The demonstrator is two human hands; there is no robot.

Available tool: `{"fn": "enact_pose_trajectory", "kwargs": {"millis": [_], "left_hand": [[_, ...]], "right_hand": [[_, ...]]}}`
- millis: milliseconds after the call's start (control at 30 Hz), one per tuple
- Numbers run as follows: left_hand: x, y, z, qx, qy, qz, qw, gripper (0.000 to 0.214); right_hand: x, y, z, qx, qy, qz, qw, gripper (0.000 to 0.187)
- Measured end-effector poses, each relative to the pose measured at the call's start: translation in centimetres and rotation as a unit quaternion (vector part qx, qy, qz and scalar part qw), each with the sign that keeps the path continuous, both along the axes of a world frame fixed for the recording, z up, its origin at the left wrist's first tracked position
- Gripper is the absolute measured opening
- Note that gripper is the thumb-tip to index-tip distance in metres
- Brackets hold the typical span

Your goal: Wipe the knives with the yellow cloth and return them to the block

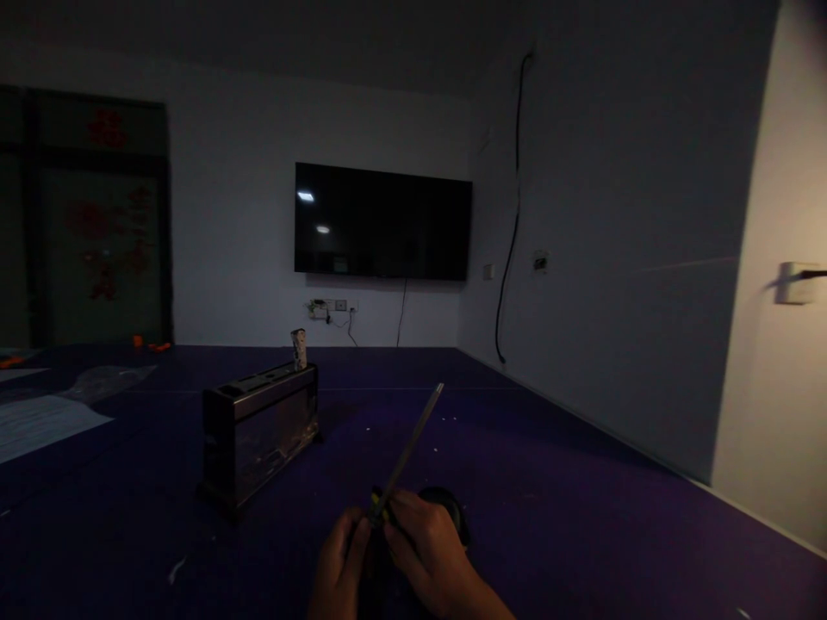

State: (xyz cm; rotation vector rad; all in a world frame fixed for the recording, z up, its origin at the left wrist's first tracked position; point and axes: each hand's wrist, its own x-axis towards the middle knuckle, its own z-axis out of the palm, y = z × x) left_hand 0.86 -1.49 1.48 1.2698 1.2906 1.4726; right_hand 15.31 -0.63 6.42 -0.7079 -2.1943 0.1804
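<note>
My left hand [342,560] and my right hand [430,542] are close together at the bottom centre, fingers pinched around the lower end of a long thin grey strip [413,439]. The strip slants up and to the right, and its tip looks pale. A small yellow and black piece [377,499] shows at its base between my fingers; the dimness hides its kind. Behind my right hand, partly covered, lies a dark rounded object [445,501]. To the left stands a narrow dark box [271,439] with slots on top and a pale speckled handle-like piece [299,349] sticking up.
The purple floor [517,508] carries small white scraps. White paper [45,422] and clear plastic [109,381] lie at left, near orange items [158,347]. A television [381,224] hangs on the far wall. A black cable [516,207] runs down the right wall.
</note>
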Motion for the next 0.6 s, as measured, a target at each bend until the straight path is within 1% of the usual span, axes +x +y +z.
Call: {"fn": "enact_pose_trajectory", "kwargs": {"millis": [67,133,267,367,433,533,600], "left_hand": [[-0.09,0.26,-0.24,-0.006,-0.008,0.02,1.0,0.064],[-0.1,0.29,-0.12,0.009,-0.022,0.015,1.0,0.061],[-0.06,0.02,0.5,0.018,-0.008,-0.028,0.999,0.057],[0.06,-0.1,0.54,0.028,-0.02,-0.057,0.998,0.054],[0.13,-0.11,0.36,0.03,-0.029,-0.053,0.998,0.053],[0.05,-0.06,0.09,0.015,-0.019,-0.027,0.999,0.057],[-0.08,-0.07,0.05,0.007,-0.012,-0.036,0.999,0.06]], "right_hand": [[0.0,-0.05,-0.07,0.011,-0.008,0.0,1.0,0.019],[0.01,-0.12,-0.1,0.015,-0.014,-0.001,1.0,0.019],[0.02,-0.15,-0.09,0.022,-0.012,-0.007,1.0,0.018],[0.02,-0.05,-0.16,0.026,-0.009,-0.006,1.0,0.018],[0.03,0.05,-0.27,0.024,-0.01,-0.008,1.0,0.018],[0.07,0.16,-0.4,0.015,-0.008,-0.017,1.0,0.017],[0.1,0.18,-0.39,0.01,-0.008,-0.017,1.0,0.018]]}}
